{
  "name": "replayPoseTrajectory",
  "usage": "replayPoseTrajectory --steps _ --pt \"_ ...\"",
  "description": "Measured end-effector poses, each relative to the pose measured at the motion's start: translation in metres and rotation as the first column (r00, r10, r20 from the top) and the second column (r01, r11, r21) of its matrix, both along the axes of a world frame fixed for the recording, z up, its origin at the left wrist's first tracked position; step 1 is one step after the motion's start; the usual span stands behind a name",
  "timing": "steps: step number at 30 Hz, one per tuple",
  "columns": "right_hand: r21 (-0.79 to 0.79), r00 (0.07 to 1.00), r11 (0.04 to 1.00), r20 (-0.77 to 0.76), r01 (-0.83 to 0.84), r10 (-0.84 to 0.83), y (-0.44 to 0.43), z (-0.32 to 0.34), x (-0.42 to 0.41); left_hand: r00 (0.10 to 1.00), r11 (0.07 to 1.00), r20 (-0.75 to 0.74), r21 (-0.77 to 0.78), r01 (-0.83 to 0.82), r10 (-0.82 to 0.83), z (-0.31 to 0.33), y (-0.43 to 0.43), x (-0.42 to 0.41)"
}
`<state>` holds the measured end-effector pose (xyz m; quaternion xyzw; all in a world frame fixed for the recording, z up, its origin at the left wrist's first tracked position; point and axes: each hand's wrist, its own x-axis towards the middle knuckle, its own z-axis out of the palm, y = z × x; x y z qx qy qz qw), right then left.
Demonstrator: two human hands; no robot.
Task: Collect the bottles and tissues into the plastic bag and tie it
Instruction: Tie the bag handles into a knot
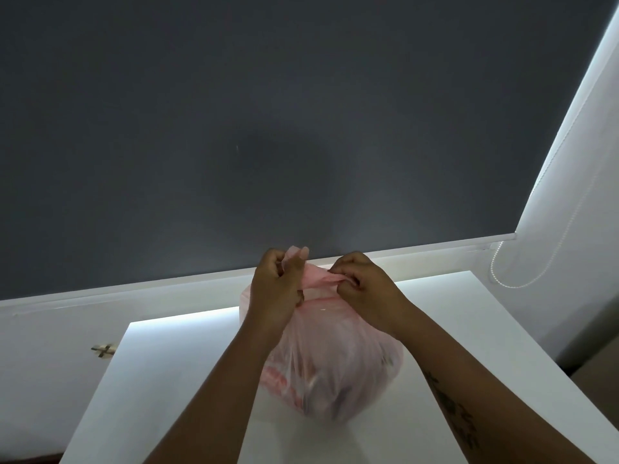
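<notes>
Both hands (pixel 278 286) — fists on bag handles (pixel 321 279)

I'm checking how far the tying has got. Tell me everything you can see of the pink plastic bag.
The thin, translucent pink plastic bag sits upright on the white table, bulging with dim contents I can't identify. Red print shows on its lower left side. Its top is gathered into twisted strips pulled between the left hand and the right hand, which both pinch it. Whether a knot is finished is unclear.

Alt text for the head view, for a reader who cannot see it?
Both hands, left hand and right hand, pinch the gathered top of a full pink plastic bag standing on a white table, mid-tie. A dark blind hangs behind.
</notes>
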<state>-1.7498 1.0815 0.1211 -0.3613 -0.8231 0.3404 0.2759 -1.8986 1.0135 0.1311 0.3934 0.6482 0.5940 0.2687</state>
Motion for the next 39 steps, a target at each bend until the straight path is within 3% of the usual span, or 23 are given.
replayPoseTrajectory --steps 3,5,8,13,18,26,28,32,36,39 --pt "0.026 0.999 0.999 -0.034 0.038 -0.037 0.002 -0.005 0.000 0.966 0.964 -0.090 -0.132 0.229 -0.242 0.005 -0.006 -0.007" --pt "0.017 0.997 0.999 -0.066 0.027 -0.025 0.001 -0.003 0.000 0.941 0.948 -0.182 -0.198 0.251 -0.287 0.007 -0.008 -0.012" --pt "0.027 0.990 0.998 -0.130 0.055 -0.051 -0.001 -0.002 -0.001 0.955 0.967 -0.194 -0.162 0.194 -0.224 0.008 -0.009 -0.017" --pt "-0.062 0.951 0.981 -0.242 0.185 -0.194 -0.002 -0.007 -0.005 0.992 0.990 -0.017 -0.071 0.125 -0.126 0.002 -0.008 -0.014" --pt "-0.013 0.934 0.972 -0.275 0.234 -0.228 -0.010 -0.009 -0.008 0.995 0.996 -0.079 -0.067 0.053 -0.058 0.003 -0.002 -0.012" --pt "0.033 0.979 0.980 0.031 0.198 -0.199 -0.009 -0.017 -0.012 0.979 0.978 -0.046 -0.060 -0.201 0.198 -0.005 0.003 0.003" --pt "-0.036 0.968 0.968 -0.044 0.247 -0.249 -0.009 -0.015 -0.012 0.972 0.974 0.064 -0.038 -0.225 0.227 -0.005 0.003 0.004" --pt "-0.343 0.893 0.909 -0.290 0.239 -0.344 -0.014 -0.003 -0.011 0.969 0.989 0.198 0.015 -0.150 0.144 -0.003 0.003 0.004" --pt "-0.471 0.911 0.868 -0.268 0.160 -0.313 -0.018 0.009 -0.014 0.946 0.997 0.318 0.018 -0.075 0.065 0.002 0.003 0.010" --pt "-0.664 0.894 0.745 -0.291 0.069 -0.342 -0.016 0.009 -0.015 0.868 0.998 0.494 0.062 0.010 -0.039 0.007 0.000 0.010"
